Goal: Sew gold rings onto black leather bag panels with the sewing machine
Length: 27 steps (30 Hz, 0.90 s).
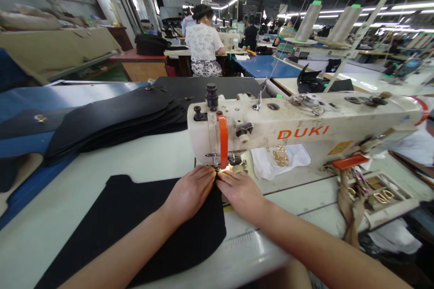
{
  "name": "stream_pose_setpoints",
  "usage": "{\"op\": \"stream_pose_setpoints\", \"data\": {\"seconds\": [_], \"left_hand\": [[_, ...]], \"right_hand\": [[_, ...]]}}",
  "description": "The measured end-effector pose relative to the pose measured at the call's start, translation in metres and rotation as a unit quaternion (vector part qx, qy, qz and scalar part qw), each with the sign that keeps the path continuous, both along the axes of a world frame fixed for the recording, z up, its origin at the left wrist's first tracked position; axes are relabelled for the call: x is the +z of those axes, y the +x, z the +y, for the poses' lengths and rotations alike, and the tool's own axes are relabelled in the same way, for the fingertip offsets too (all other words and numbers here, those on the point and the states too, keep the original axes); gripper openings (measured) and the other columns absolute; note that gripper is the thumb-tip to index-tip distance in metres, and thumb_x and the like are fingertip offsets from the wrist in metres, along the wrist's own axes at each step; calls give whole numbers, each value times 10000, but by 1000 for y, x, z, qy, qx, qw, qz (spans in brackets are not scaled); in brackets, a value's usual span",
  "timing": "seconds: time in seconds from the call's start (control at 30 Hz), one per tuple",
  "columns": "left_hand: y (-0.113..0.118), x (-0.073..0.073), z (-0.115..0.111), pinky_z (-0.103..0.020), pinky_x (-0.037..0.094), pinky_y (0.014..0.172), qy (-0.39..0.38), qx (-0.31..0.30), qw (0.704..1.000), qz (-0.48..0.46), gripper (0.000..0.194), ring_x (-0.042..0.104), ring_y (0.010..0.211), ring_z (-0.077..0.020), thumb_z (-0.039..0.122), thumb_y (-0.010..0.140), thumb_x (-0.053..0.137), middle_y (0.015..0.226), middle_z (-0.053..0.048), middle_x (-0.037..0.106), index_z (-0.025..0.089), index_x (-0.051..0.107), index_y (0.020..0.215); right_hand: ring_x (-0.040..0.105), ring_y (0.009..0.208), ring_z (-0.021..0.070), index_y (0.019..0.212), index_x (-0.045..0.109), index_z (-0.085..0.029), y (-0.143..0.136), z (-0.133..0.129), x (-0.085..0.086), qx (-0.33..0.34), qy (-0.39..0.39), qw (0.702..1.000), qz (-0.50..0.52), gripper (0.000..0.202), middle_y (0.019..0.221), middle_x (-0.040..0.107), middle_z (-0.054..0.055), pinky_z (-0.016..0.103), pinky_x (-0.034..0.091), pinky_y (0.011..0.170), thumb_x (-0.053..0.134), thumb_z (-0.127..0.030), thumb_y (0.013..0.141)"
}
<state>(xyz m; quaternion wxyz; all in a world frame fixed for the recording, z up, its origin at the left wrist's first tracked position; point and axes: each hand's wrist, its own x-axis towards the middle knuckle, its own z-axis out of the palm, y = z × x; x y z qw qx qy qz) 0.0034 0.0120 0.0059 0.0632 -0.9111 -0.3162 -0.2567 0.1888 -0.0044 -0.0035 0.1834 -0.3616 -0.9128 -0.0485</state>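
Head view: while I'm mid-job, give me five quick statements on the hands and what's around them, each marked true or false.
1. The left hand rests on a black panel. True.
2. The right hand is in the parts tray. False: it is beside the orange bar.
3. The stack is right of the machine. False: it is to the left.
4. Gold pieces lie on something white. True.
5. The thread cones are red. False: they are grey with green tops.

The panel (142, 201) is black; the sewing machine (264, 122), off-white with orange lettering (303, 132); the heaped hardware (280, 156), gold.
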Motion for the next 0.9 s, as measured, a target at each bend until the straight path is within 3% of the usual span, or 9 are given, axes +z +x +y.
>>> {"op": "stream_pose_setpoints", "data": {"seconds": [0.9], "left_hand": [[0, -3, 3, -390, 567, 838, -18, 10, 1000, -22, 249, 653, 903, -217, 150, 921, 409, 961, -111, 708, 119, 649, 983]], "right_hand": [[587, 917, 214, 916, 623, -128, -3, 0, 0, -13, 20, 1000, 6, 87, 1055, 662, 91, 338, 427, 896, 544, -131, 880]]}}
